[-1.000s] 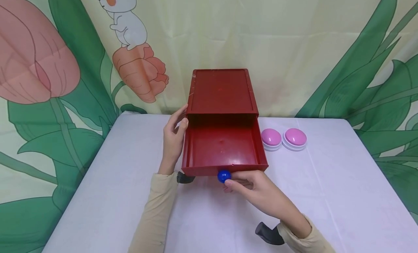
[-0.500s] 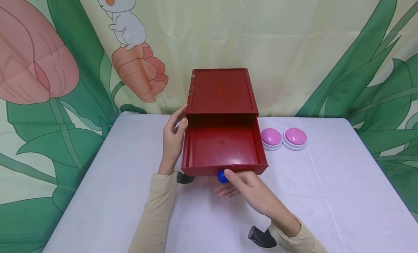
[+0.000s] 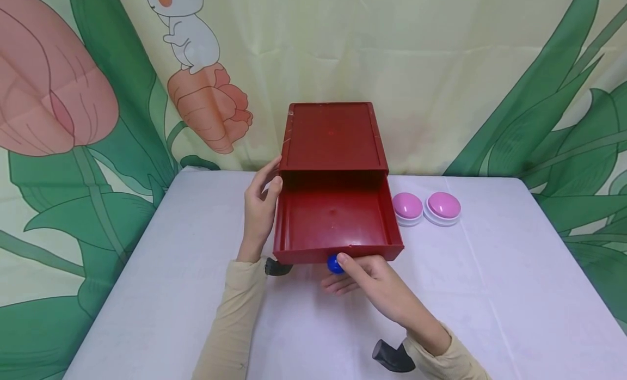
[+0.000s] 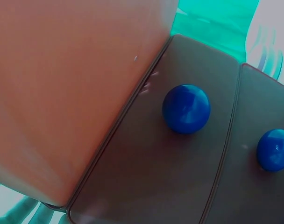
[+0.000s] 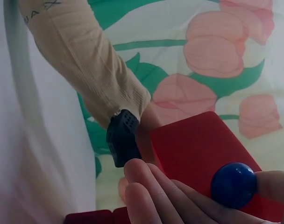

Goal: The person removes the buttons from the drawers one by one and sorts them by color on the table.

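Observation:
A red drawer (image 3: pixel 335 222) is pulled out of a red cabinet (image 3: pixel 333 138), bare inside. My left hand (image 3: pixel 260 208) rests along the cabinet's left side, thumb and fingers spread against it. My right hand (image 3: pixel 372 282) is at the drawer front, its thumb on the blue round knob (image 3: pixel 335 264) and its other fingers stretched out below. In the right wrist view the knob (image 5: pixel 234 185) lies between the thumb (image 5: pixel 275 189) and the straight fingers (image 5: pixel 163 193). Dark drawer fronts with a blue knob (image 4: pixel 186 108) on each fill much of the left wrist view.
Two pink push buttons (image 3: pixel 407 206) with white bases stand right of the cabinet on the white-covered table (image 3: pixel 495 282). Behind the table hangs a printed curtain (image 3: pixel 421 80) with plants and a rabbit. A dark wrist device (image 3: pixel 393 355) sits beside the right sleeve.
My right hand has shifted slightly left; its thumb moved up over the knob and the other fingers stretched out below. The drawer and left hand stay nearly the same.

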Tool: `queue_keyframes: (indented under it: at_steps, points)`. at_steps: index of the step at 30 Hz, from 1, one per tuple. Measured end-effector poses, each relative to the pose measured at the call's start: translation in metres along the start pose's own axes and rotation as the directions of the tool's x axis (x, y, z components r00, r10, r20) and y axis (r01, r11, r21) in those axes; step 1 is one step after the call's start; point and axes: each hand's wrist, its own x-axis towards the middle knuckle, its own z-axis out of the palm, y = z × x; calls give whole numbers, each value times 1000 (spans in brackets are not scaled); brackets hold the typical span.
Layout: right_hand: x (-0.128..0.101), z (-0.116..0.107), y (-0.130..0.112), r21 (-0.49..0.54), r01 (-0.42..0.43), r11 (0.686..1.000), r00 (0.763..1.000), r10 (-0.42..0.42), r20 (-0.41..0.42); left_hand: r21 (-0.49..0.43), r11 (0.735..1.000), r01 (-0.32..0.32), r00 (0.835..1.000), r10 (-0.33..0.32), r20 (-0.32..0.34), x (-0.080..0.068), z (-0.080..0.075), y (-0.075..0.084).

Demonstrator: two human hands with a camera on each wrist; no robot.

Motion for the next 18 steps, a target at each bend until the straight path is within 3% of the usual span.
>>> queue_keyframes:
  at_steps: [18]
  points:
    - [16,-2,1,-56,68,996,995,-72,-65,9,1000,5,1000,-5,22,0,-3,3]
